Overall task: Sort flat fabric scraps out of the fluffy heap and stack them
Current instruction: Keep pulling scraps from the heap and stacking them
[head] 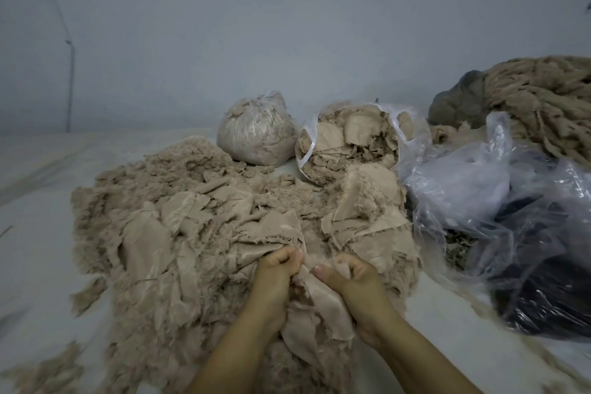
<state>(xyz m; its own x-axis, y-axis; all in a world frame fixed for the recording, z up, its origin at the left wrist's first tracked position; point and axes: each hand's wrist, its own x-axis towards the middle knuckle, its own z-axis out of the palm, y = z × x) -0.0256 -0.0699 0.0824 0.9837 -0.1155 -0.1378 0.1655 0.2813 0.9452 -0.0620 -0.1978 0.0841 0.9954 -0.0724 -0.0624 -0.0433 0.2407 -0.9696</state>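
We cannot see our fingertips, buried in cloth, and our forearms run off the bottom edge; bare pale floor (38, 201) lies open to the left of the fluffy heap (153, 201); our left hand (276, 278) and right hand (355, 281), both curled, grip one flat scrap (319, 313) at the heap's near edge.

tied sack (256, 134), dark bagged bundle (543, 281), grey wall (287, 25).
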